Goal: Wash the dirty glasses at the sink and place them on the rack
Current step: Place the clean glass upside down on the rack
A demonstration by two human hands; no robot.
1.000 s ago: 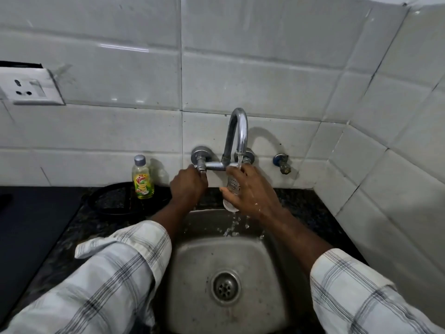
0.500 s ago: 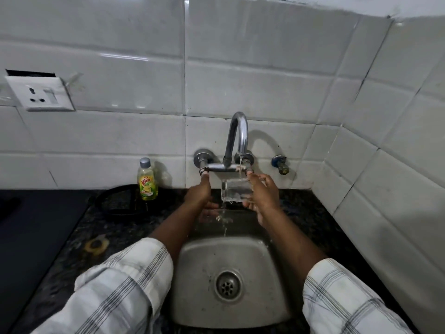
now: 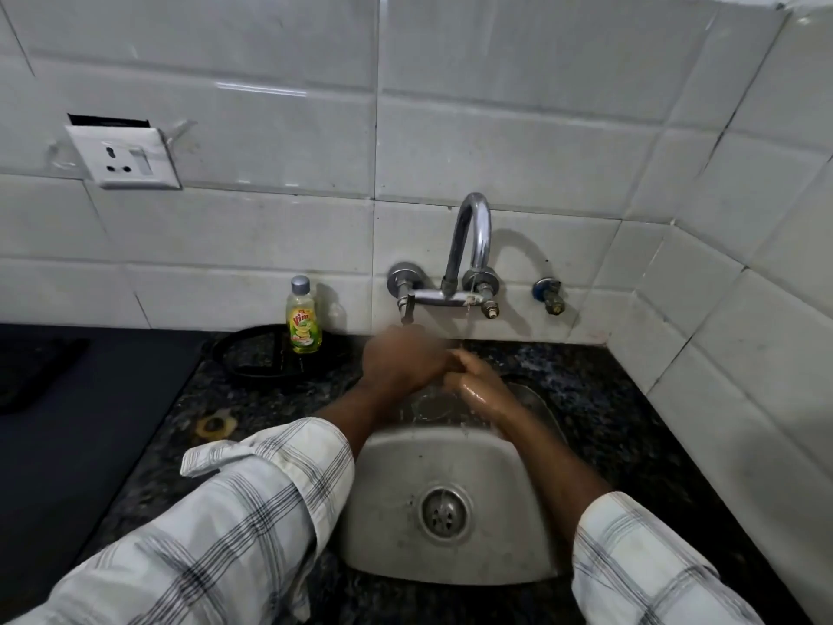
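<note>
A clear glass [image 3: 432, 406] is tipped over the back of the steel sink [image 3: 387, 498], its round end facing me. My left hand [image 3: 399, 365], blurred by motion, and my wet right hand [image 3: 480, 387] meet fingertip to fingertip on top of it and largely cover its body. Both are closed around it. They sit just under the chrome tap [image 3: 473, 232], from which only a thin trickle falls. A black round wire rack [image 3: 252, 354] lies on the counter to the left of the sink, against the wall.
A yellow-green dish soap bottle [image 3: 303, 324] stands at the rack's right edge. A dark flat surface [image 3: 67, 421] covers the counter's left side, and a small yellowish ring [image 3: 215, 426] lies beside it. A wall socket [image 3: 124, 157] is upper left. The tiled wall closes in on the right.
My left hand came off the tap handle and joined my right hand on the glass. The glass dropped lower and tipped toward me. The water stream thinned to a trickle.
</note>
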